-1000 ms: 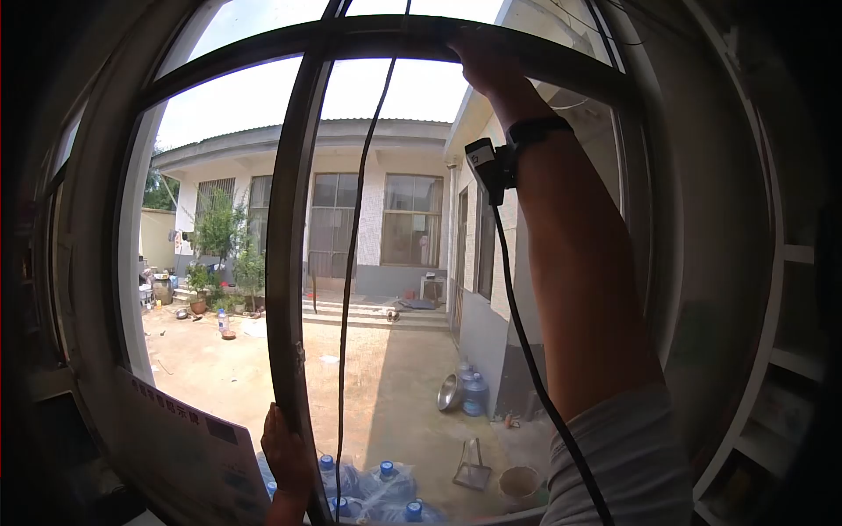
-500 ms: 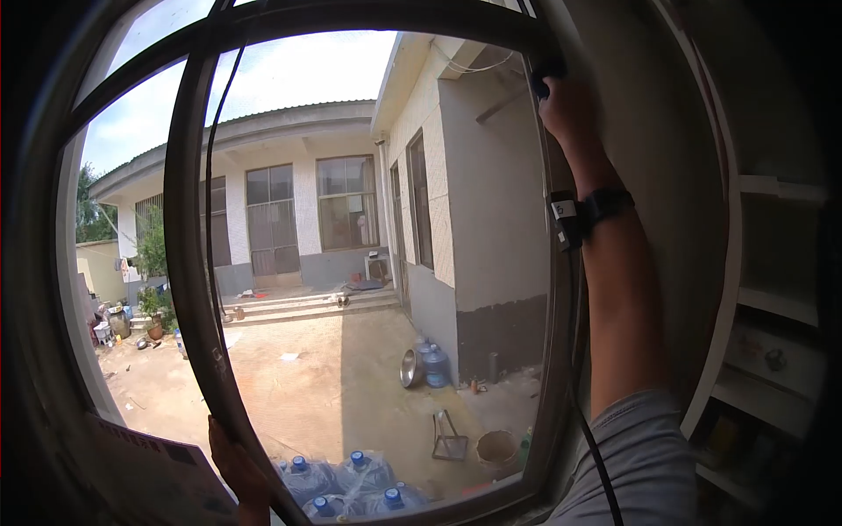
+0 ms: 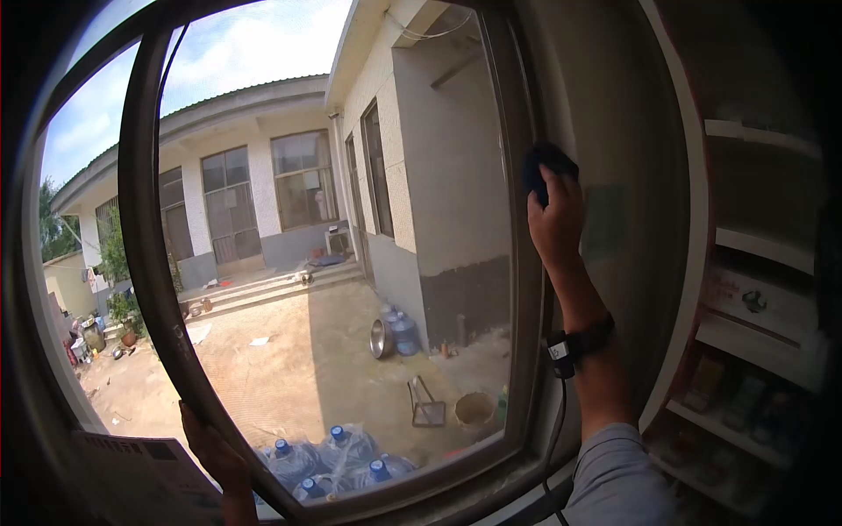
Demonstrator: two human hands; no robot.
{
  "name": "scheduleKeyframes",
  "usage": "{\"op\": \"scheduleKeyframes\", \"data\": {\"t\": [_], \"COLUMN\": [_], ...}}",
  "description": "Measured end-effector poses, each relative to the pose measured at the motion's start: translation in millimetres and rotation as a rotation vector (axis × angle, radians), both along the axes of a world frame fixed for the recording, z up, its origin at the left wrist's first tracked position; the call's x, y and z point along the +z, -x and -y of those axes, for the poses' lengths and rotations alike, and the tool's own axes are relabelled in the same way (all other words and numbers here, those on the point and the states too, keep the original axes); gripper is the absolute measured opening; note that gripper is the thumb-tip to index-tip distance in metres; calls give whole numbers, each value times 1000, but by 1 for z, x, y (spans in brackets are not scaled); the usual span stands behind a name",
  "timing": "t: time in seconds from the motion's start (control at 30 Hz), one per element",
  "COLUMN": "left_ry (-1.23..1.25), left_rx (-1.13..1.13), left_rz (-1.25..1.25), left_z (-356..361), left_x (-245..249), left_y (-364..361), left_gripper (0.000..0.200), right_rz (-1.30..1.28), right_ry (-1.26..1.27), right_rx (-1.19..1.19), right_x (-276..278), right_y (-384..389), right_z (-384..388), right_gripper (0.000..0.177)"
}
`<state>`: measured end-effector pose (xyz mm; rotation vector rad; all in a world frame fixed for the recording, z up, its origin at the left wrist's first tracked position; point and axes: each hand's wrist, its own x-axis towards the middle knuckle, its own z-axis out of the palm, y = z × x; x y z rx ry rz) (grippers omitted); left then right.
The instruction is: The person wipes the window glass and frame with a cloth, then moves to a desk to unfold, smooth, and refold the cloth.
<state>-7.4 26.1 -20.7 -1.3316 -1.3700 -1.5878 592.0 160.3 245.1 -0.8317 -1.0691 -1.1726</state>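
My right hand is closed on a dark cloth, bunched under the fingers against the right side of the window frame. A dark band with a small device sits on my right wrist, and a cable runs down from it. Low on the left, my left hand lies against the dark upright bar of the window, fingers stretched upward. It is in shadow and partly cut off by the bottom edge. Beside it is a printed sheet.
Shelves with boxes and jars stand to the right. Through the pane, several large blue-capped water bottles are just outside. Beyond them in the yard are a metal basin, a bucket and a small metal frame.
My right hand has slid down the right side of the frame with the cloth. The camera view has shifted, so the window sits further left and higher. My left hand stays by the bar.
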Motion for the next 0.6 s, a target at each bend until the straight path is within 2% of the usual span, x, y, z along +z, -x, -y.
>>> {"op": "scheduleKeyframes", "data": {"t": [0.1,0.17,0.2,0.27,0.3,0.33,0.37,0.43,0.5,0.57,0.6], "left_ry": [-3,-5,-9,-17,-17,-18,-25,-25,-41,-52,-56], "left_rx": [27,32,23,19,25,31,35,34,-2,-17,-17], "left_rz": [13,7,13,26,27,27,29,27,21,18,12], "left_z": [-1,-3,-2,-5,-6,-7,-7,-7,-10,-12,-13], "left_x": [-1,1,1,-3,-6,-5,-3,-2,-4,-7,-8], "left_y": [-3,-4,-5,-5,-2,-1,-1,-4,-2,3,5], "left_gripper": [49,49,49,49,50,50,51,52,53,54,55], "right_rz": [-102,-101,-75,228,414,628,817,966,898,646,418], "right_ry": [-198,-238,-182,-258,-155,-55,-181,-263,-244,-246,-323], "right_rx": [-24,72,238,312,361,351,390,235,107,80,6], "right_x": [136,206,226,224,210,195,184,180,196,208,210], "right_y": [16,69,116,214,252,276,290,274,215,129,87], "right_z": [-23,-35,-32,-22,-4,11,7,7,-1,-12,-25], "right_gripper": [39,29,27,25,24,35,32,33,36,39,40]}}
